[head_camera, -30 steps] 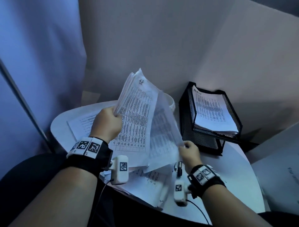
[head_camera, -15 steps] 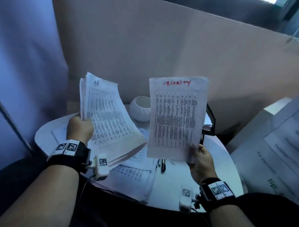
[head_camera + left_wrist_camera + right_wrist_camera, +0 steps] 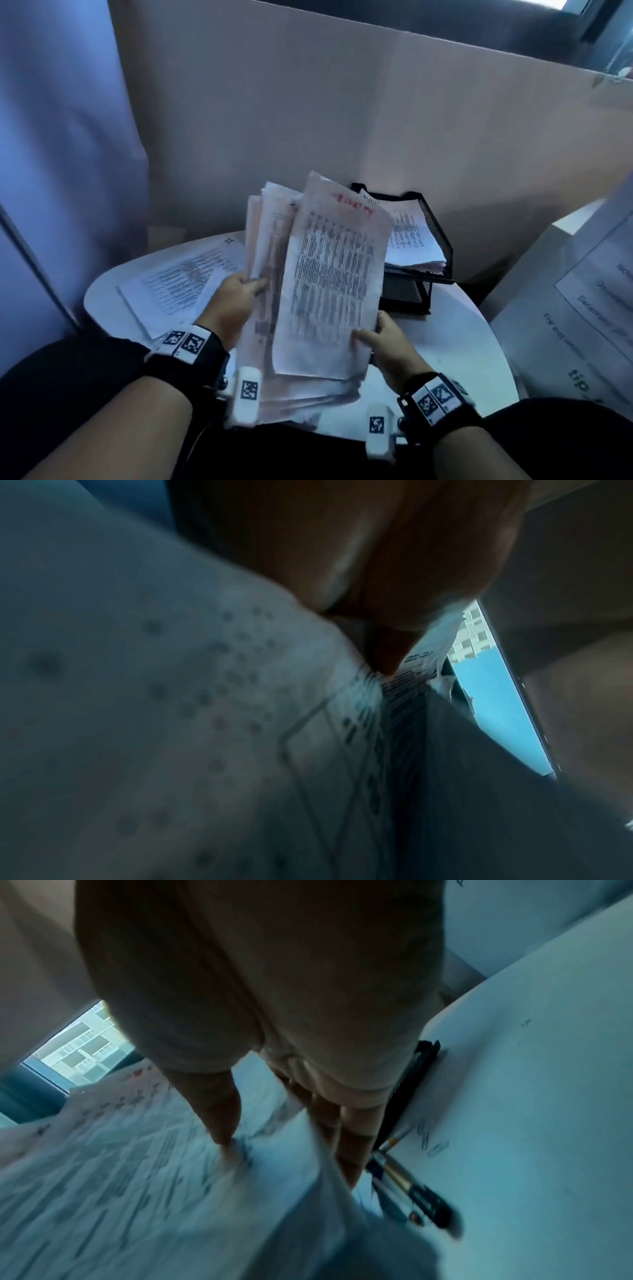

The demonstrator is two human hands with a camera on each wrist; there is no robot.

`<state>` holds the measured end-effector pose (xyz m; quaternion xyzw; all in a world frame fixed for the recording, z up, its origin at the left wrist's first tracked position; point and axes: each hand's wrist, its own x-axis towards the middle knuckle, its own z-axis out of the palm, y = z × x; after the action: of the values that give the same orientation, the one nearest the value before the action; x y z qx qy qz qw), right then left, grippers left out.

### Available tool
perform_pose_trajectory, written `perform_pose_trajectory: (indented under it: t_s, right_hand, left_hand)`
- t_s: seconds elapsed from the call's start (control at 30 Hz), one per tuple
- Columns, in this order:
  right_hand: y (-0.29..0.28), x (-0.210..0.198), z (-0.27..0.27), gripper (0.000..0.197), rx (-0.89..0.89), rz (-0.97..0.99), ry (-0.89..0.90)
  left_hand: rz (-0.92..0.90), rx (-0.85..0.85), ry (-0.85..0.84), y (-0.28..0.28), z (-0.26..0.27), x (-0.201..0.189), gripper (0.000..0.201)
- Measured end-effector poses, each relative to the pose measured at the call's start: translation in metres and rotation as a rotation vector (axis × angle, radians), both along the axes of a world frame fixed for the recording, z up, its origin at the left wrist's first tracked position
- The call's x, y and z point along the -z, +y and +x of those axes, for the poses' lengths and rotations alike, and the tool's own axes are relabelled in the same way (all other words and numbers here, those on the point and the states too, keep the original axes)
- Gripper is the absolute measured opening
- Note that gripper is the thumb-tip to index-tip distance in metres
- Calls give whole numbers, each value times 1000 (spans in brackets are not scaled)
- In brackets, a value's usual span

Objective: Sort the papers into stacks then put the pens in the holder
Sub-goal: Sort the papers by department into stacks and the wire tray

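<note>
Above table (image 3: pixel 455 342): left hand (image 3: pixel 233 305) grips sheaf (image 3: pixel 267 260); right hand (image 3: pixel 383 342) pinches sheet's (image 3: pixel 332 281) edge.

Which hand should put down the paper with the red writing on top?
Probably the right hand. It already pinches the red-headed sheet at its lower corner, on the black tray's side. The left hand is busy gripping the thick bundle.

Right hand (image 3: pixel 274 1015) pinching printed sheet (image 3: pixel 130 1172), thumb on top, pens (image 3: pixel 407 1183) and paper clips (image 3: pixel 435 1146) on white table (image 3: pixel 548 1096)
</note>
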<state>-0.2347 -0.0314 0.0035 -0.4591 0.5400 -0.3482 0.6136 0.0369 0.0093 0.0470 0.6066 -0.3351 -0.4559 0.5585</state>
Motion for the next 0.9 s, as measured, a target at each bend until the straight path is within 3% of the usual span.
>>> perform_pose_trajectory:
  t_s: [0.07, 0.13, 0.2, 0.27, 0.43, 0.53, 0.67, 0.83, 0.9]
  right_hand:
    - [2, 6, 8, 41, -4, -5, 8]
    - [3, 8, 14, 45, 7, -62, 31]
    - [4, 6, 19, 44, 5, -186, 63]
    - [7, -2, 23, 38, 39, -313, 78]
    - [9, -4, 27, 30, 197, -430, 102]
    - [11, -2, 29, 31, 227, -442, 82]
    - [14, 0, 28, 44, 221, -460, -68]
    - [19, 0, 35, 25, 195, -478, -150]
    - [21, 1, 39, 38, 175, -464, -153]
  left_hand:
    - [-46, 81, 76, 11, -19, -12, 29]
    - [-81, 159, -36, 17, -27, -14, 38]
    - [-89, 209, -278, 20, -28, -14, 28]
    - [-100, 134, -354, 17, -28, -14, 13]
    - [-64, -10, -232, 12, -22, -16, 11]
    - [-40, 73, -188, 13, -17, -14, 7]
    - [-70, 181, -166, 13, -4, -11, 30]
    - [-128, 150, -118, 13, 0, -12, 27]
    - [-120, 195, -124, 12, -3, -8, 31]
